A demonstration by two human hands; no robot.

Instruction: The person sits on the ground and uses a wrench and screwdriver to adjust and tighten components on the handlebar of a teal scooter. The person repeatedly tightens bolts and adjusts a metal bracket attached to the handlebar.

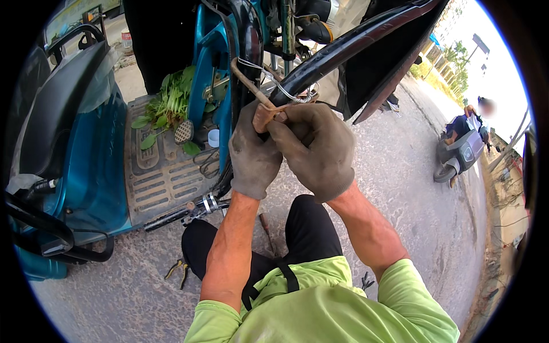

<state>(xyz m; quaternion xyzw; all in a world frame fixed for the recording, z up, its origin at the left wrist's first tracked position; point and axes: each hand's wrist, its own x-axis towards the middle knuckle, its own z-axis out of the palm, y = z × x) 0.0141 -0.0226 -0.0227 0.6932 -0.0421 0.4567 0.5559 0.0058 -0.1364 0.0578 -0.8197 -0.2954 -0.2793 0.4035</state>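
Both of my hands wear grey-brown work gloves and meet in front of a blue three-wheeler's frame. My left hand (253, 154) is closed around the lower end of a bent, rusty metal rod (247, 83). Against it, my right hand (319, 146) has its fingers pinched together; what they hold is hidden. Thin silvery wire (291, 97) is wound around the rod and loops over a thick black tube (343, 51). The tube slants up to the right beyond my fingers.
Leafy greens (171, 97) lie on the vehicle's footboard (160, 177) beside a white cup (214, 138). A black seat (57, 114) stands left. Pliers (178, 273) and a screwdriver (266, 228) rest on the ground (126, 303). A person on a scooter (457, 151) is at far right.
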